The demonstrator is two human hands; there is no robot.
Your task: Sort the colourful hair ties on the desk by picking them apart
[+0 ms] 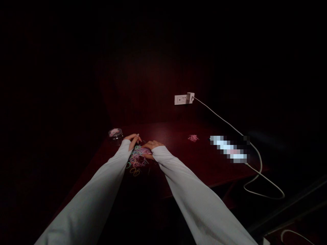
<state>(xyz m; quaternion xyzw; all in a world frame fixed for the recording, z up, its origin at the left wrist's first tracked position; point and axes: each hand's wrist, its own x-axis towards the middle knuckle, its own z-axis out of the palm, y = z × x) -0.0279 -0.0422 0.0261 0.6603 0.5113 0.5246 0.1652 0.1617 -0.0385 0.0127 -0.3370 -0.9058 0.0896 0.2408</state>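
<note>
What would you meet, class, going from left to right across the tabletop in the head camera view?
Clear round container → left hand → right hand → small pink pile → bright, pixelated object.

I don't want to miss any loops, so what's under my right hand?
At the edge of your right hand, pinkish-purple loops from the mixed-colour pile show. Whatever lies beneath the palm is covered, so I can't tell what's there.

a dark wood-panelled room, perhaps in a home, is showing a reddish desk (pixel 171 170) below a wall socket (pixel 181 99).
</note>
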